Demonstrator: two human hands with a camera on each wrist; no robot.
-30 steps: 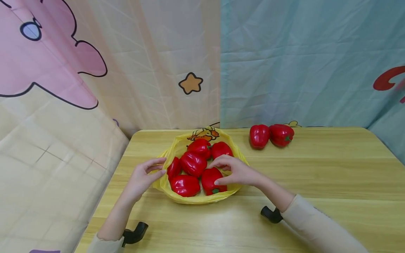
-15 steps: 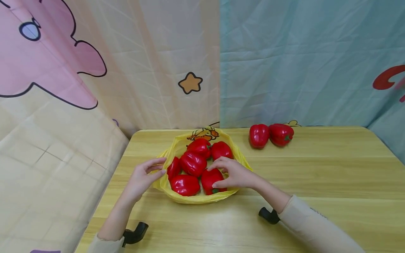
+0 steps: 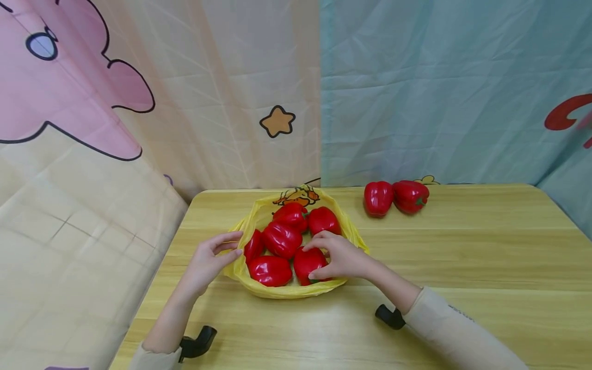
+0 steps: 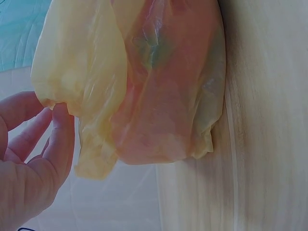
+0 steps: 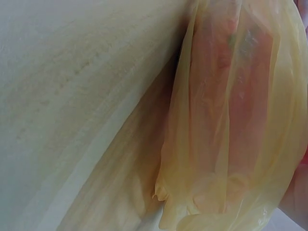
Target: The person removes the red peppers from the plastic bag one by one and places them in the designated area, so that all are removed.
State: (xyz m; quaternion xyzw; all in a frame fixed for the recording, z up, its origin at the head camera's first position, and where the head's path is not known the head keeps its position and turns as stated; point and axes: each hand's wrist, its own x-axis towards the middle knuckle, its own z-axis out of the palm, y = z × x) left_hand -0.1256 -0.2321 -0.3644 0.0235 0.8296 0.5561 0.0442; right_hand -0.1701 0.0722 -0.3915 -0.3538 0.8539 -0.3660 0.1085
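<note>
A yellow plastic bag (image 3: 289, 293) lies open on the table with several red bell peppers (image 3: 282, 239) inside. My left hand (image 3: 210, 261) pinches its left rim between thumb and fingers; the left wrist view shows the thin plastic (image 4: 82, 62) caught at the fingertips. Inside the bag at the front right, my right hand (image 3: 344, 256) has its thumb and fingers curled round one red bell pepper (image 3: 307, 263), covering its right side. In the right wrist view the bag wall (image 5: 221, 120) hides most of that hand (image 5: 296, 195).
Two more red bell peppers (image 3: 378, 199) lie side by side near the table's back edge, right of the bag. The wooden table (image 3: 462, 246) meets a patterned curtain (image 3: 416, 92) behind. Black wrist mounts (image 3: 199, 341) show below both sleeves.
My right hand has shifted slightly, its thumb moving a little down and left over the front right bell pepper. The left hand and bag hold still.
</note>
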